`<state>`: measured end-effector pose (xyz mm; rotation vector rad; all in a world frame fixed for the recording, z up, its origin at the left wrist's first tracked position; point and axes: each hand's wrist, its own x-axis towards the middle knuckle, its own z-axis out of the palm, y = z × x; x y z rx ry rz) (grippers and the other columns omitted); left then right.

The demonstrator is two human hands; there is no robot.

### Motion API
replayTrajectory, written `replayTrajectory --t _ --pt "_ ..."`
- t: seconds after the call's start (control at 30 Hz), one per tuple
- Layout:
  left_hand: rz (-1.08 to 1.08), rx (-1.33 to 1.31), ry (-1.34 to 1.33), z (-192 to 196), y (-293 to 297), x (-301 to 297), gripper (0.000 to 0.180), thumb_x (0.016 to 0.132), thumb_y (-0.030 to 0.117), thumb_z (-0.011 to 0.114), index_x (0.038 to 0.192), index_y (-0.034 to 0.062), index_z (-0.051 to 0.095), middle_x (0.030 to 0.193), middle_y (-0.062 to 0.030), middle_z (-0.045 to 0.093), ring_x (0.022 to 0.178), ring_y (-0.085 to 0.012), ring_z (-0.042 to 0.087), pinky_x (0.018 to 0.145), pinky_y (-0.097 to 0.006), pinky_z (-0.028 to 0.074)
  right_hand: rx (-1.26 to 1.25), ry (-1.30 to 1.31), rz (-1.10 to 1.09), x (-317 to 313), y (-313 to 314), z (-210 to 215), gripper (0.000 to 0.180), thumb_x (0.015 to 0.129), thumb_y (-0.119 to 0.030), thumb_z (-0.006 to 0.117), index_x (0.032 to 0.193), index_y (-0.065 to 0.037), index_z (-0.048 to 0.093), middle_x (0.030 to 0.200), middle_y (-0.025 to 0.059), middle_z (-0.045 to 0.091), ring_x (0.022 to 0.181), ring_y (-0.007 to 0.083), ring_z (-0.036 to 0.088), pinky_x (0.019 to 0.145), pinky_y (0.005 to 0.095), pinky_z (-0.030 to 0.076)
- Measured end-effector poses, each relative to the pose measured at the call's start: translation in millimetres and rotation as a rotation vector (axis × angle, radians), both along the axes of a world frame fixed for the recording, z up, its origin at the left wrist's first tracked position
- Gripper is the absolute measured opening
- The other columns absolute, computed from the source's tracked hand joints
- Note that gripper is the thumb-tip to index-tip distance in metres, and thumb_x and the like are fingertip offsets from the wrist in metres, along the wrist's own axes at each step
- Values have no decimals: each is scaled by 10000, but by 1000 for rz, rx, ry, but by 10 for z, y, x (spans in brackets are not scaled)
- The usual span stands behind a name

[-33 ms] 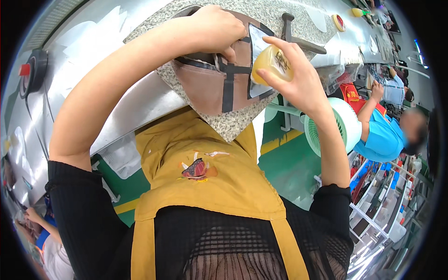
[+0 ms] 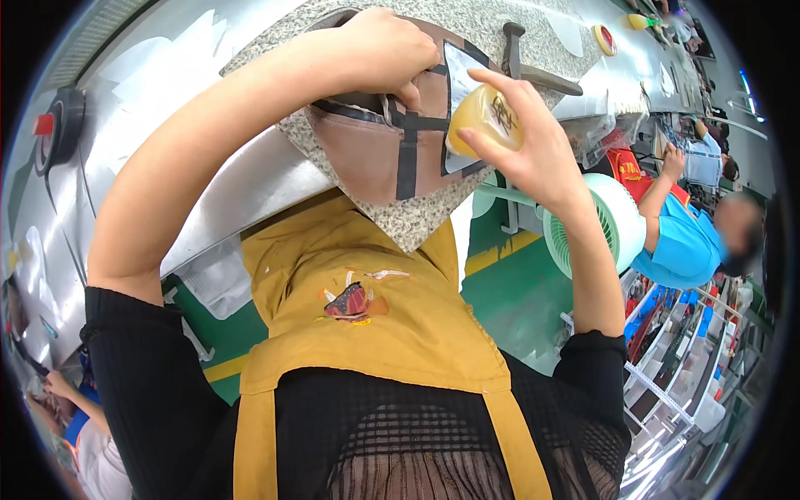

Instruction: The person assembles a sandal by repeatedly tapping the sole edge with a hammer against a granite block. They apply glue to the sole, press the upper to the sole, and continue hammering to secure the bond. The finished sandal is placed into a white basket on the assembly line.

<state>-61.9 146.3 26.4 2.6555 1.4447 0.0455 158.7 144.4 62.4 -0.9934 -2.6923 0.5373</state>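
Near: a yellow apron [image 2: 392, 333]. Farther: right hand [image 2: 533, 150], fingers [image 2: 492, 83] closed around a small yellow bottle [image 2: 483, 117]. Just beside those fingers, left hand [image 2: 387, 46] pinching a dark strap [image 2: 367, 108] on a brown leather piece [image 2: 375, 158], flat on the speckled surface [image 2: 417, 221].

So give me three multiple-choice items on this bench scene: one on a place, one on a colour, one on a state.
1. Where does the brown leather piece lie?
A. on the speckled stone slab
B. on the floor
C. on the fan

2. What colour is the apron?
A. blue
B. mustard yellow
C. white

3. What does the right hand do?
A. hangs empty
B. grips a hammer
C. holds a small yellow bottle

Answers: A, the slab shows all round it; B, the bib is yellow; C, the fingers wrap the bottle, while the left hand presses the leather.
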Motion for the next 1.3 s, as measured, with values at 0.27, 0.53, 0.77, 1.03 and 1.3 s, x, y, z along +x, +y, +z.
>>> replayTrajectory --t 0.27,0.53,0.77,1.03,1.3 --pt "-45 116 21 -113 -16 -14 447 678 449 718 897 65 659 948 -68 675 963 -225 629 796 -376 474 -37 -11 -101 183 -317 117 562 757 -280 720 1263 -165 504 1052 111 551 922 288 603 802 367 498" --pt "32 -140 82 87 -46 54 522 698 382 728 1140 124 626 1183 -34 616 1154 -189 537 945 -365 401 194 197 -111 43 366 185 550 771 -296 724 1231 -65 531 1090 146 567 991 291 575 869 367 452" --pt "28 -123 40 51 -59 41 504 688 364 737 1130 144 640 1197 -32 608 1151 -201 543 958 -358 399 221 -83 -68 -382 727 -59 566 781 -376 697 1276 -188 499 1105 131 556 1021 299 575 880 381 452" --pt "68 -167 66 91 -68 29 521 675 363 746 1141 156 636 1229 -37 593 1129 -207 558 967 -360 403 174 -206 -172 -73 565 72 539 778 -362 688 1255 -202 496 1062 130 553 1020 316 573 857 392 457" --pt "64 -188 53 91 -46 69 543 674 370 744 1157 149 631 1249 -28 586 1145 -204 548 982 -347 390 152 -226 -174 188 323 168 557 770 -384 690 1252 -185 495 1036 127 546 950 306 598 790 394 498"
